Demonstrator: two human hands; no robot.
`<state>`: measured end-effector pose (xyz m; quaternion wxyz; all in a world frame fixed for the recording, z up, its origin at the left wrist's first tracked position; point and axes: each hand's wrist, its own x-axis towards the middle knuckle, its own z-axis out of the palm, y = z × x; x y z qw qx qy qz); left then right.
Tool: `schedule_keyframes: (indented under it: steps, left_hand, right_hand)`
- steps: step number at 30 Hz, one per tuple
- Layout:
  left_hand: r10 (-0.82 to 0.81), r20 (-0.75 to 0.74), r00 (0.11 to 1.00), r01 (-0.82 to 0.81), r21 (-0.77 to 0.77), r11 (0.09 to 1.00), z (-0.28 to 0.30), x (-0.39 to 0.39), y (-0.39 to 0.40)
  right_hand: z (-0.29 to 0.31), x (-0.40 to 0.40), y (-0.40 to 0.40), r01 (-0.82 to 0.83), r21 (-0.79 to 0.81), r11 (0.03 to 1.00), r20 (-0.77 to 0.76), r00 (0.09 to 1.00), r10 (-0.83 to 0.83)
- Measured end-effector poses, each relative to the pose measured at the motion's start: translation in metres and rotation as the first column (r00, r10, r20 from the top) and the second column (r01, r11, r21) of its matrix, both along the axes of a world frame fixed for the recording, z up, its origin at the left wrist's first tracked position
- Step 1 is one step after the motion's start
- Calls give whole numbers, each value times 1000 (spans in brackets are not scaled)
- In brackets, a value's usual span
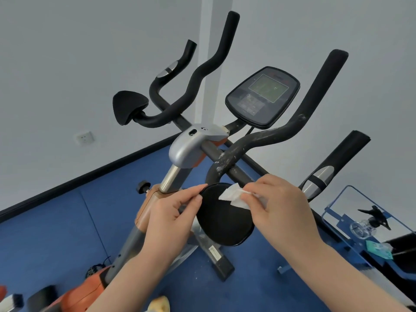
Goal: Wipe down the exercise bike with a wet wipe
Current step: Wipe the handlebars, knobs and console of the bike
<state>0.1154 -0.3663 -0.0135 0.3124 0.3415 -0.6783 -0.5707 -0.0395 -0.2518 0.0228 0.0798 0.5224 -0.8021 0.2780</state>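
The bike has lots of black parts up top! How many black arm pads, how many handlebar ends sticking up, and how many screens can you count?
Black arm pads: 2, one far, one near under the wipe
Handlebar ends pointing up: 4
Screens: 1
Total: 7

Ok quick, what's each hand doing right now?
Left hand: pinches the edge of the black round pad, steadying it.
Right hand: holds the wet wipe against the pad.
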Motion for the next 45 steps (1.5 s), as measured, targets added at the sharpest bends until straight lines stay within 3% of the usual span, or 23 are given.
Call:
schedule_keyframes:
  steps: [10, 18, 21, 25, 28, 31, 35, 39, 41, 45]
  left_hand:
    - [29, 0, 1000, -29, -33, 999, 1, -2, 0]
    - [53, -81, 995, -55, -23, 998, 2, -9, 4]
    - [37, -68, 997, -38, -19, 999, -1, -9, 1]
    - [104, -98, 990, -107, -27, 994, -2, -16, 3]
    - [121, -43, 992, -124, -76, 989, -1, -33, 8]
    - [149, -18, 989, -150, -111, 982, -6, -45, 11]
    - [234, -30, 972, -236, -113, 965, -19, -47, 10]
    - [244, -45, 969, -247, -92, 965, -25, -49, 11]
    - [240, -51, 970, -244, -99, 965, -26, -49, 11]
    - [241, -53, 969, -246, -114, 963, -25, -51, 12]
  right_hand:
    - [-1, 4, -29, -159, -83, 984, 2, 987, 160]
    - [4, 11, -43, -325, 17, 946, -70, 943, 325]
    - [4, -2, -33, -267, 4, 964, -13, 964, 267]
    - [13, -24, -20, -82, -60, 995, 213, 973, 93]
    - [24, -38, -29, 46, -159, 986, 154, 988, -21]
    - [24, -41, -52, -97, -80, 992, 27, 995, 100]
    - [13, -37, -73, -433, 150, 889, 130, 900, 417]
    - [15, -43, -82, -520, 228, 823, 45, 850, 525]
    - [14, -46, -79, -461, 195, 866, -18, 881, 473]
    - [24, -73, -70, -76, -23, 997, -34, 997, 75]
